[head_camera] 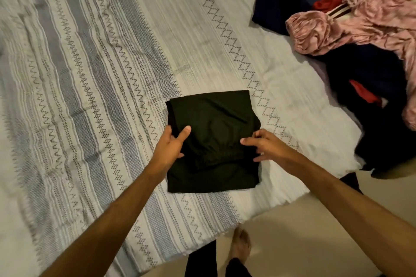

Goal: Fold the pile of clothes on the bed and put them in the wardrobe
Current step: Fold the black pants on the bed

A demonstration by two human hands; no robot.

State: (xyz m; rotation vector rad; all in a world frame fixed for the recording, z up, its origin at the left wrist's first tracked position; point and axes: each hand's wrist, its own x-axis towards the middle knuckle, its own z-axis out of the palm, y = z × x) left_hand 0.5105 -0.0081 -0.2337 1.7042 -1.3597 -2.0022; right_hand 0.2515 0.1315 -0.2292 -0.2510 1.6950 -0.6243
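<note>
Fingers of left hand [172, 145] and right hand [262, 145] grip folded black garment [213, 119] sides.

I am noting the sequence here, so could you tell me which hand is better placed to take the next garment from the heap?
Probably the right hand: the crumpled pink satin garment lies on its side of the folded black cloth; the left hand is farther.
</note>
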